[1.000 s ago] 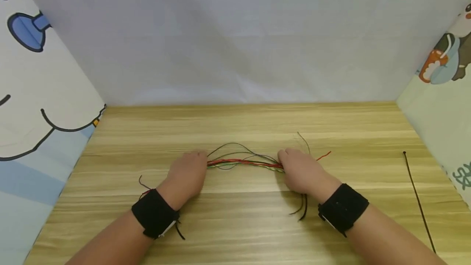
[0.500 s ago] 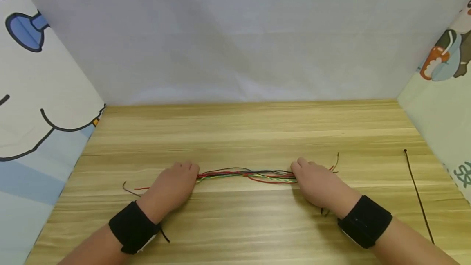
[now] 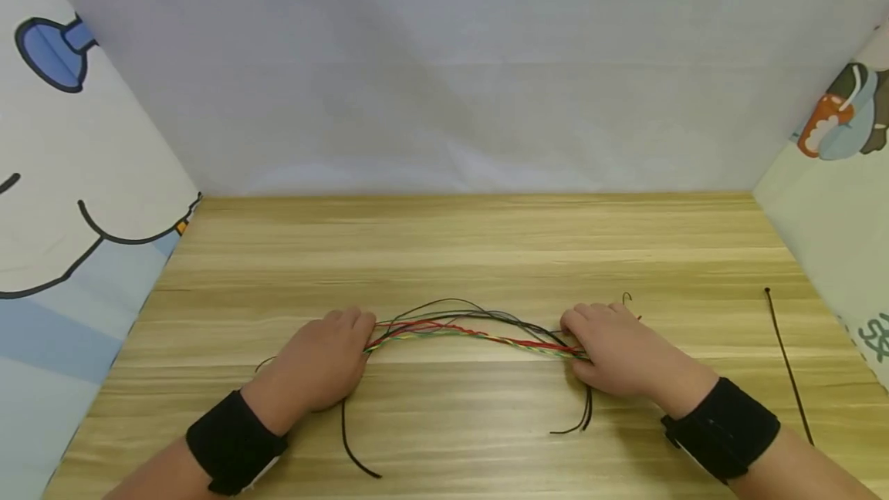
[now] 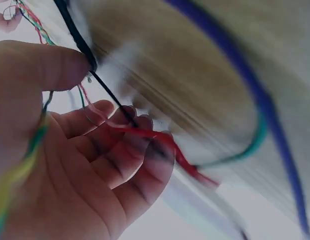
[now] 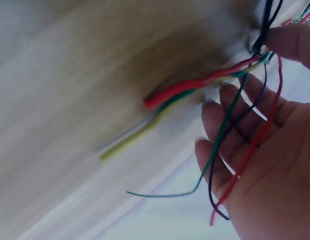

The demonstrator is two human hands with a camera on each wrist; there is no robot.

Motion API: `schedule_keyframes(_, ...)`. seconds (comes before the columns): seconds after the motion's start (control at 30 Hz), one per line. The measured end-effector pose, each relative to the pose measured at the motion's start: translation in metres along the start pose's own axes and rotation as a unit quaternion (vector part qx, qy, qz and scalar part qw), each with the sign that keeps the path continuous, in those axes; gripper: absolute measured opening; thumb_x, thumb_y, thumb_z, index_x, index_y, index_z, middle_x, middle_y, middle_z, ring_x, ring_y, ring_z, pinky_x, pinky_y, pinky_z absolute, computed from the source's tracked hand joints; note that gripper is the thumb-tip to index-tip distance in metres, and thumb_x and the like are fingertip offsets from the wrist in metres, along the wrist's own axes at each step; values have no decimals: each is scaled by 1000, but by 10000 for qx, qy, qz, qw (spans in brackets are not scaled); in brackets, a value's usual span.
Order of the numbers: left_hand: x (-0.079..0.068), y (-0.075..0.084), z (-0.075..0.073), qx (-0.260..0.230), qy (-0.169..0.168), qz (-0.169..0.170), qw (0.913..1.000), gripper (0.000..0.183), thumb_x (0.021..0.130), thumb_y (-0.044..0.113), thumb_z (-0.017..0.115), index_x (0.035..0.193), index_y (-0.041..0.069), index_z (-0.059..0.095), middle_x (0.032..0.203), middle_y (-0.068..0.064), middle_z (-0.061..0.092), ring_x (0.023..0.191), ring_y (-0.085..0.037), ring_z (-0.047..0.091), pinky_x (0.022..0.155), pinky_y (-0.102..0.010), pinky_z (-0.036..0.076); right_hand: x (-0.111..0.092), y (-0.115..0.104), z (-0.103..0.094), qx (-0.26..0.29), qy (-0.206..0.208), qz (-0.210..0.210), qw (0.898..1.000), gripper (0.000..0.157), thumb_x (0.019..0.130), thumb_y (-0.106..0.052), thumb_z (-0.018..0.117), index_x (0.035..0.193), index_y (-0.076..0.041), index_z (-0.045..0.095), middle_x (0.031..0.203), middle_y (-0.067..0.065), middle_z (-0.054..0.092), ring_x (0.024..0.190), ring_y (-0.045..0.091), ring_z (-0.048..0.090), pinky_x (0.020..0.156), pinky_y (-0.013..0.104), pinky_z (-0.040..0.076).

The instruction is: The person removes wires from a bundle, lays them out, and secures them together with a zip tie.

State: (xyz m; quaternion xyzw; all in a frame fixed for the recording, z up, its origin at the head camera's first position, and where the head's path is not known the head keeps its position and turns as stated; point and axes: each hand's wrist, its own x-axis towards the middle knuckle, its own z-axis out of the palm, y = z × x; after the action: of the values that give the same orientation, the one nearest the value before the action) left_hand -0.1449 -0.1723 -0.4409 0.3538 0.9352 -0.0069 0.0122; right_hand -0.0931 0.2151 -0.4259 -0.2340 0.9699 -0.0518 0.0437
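Note:
A loose bundle of wires (image 3: 454, 332) in red, black, green and yellow-green spans both hands and bows toward the back of the table. My left hand (image 3: 316, 361) pinches its left part between thumb and fingers. In the left wrist view, a red wire (image 4: 140, 132) crosses those fingertips and a purple wire (image 4: 267, 107) curves past in front. My right hand (image 3: 625, 349) grips the other part. Free ends, including a thick red wire (image 5: 180, 90) and a thin green wire (image 5: 230, 112), hang beyond it in the right wrist view. Black ends also droop below both palms.
A black cable tie (image 3: 788, 365) lies lengthwise on the wood-grain table (image 3: 472, 438) at the right. A pale backdrop (image 3: 444, 99) rises at the back edge, and printed panels stand at both sides.
Over the second, both hands have moved apart along the wires. The stretch between them looked flatter half a second ago and now bows again, with its strands more spread.

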Motion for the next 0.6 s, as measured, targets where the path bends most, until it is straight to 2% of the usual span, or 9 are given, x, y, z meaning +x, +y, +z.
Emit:
schedule_keyframes(0.13, -3, 3, -3, 127, -28, 23, 9999, 44, 89, 38, 60, 116, 4, 52, 88, -5, 49, 77, -20, 51, 60, -37, 48, -5, -1, 1, -234, 154, -67, 9996, 30, 79, -26, 70, 103, -12, 59, 92, -3, 54, 91, 22, 52, 80, 44, 41)
schedule_keyframes(0.23, -3, 6, -3, 192, -22, 13, 9998, 54, 86, 46, 61, 119, 4, 52, 90, -5, 51, 79, -20, 50, 60, -38, 48, -7, -3, 1, -330, 231, -134, 9991, 35, 79, -27, 71, 108, -10, 60, 96, 0, 55, 94, 23, 52, 83, 46, 41)
schedule_keyframes(0.43, -4, 11, -6, 209, -185, -120, 9995, 59, 85, 43, 64, 126, 3, 50, 103, -10, 56, 92, -24, 55, 73, -43, 51, -13, -7, -5, -301, 342, 25, 9990, 54, 80, -39, 70, 120, -5, 59, 110, 7, 60, 107, 29, 52, 95, 53, 39)
schedule_keyframes(0.6, -5, 12, -9, 265, -265, -185, 9991, 61, 85, 41, 65, 127, 1, 49, 109, -12, 57, 97, -26, 56, 79, -45, 51, -28, -1, -20, 8, 488, 345, 9982, 61, 82, -44, 68, 124, -1, 57, 117, 13, 61, 109, 32, 55, 93, 52, 45)
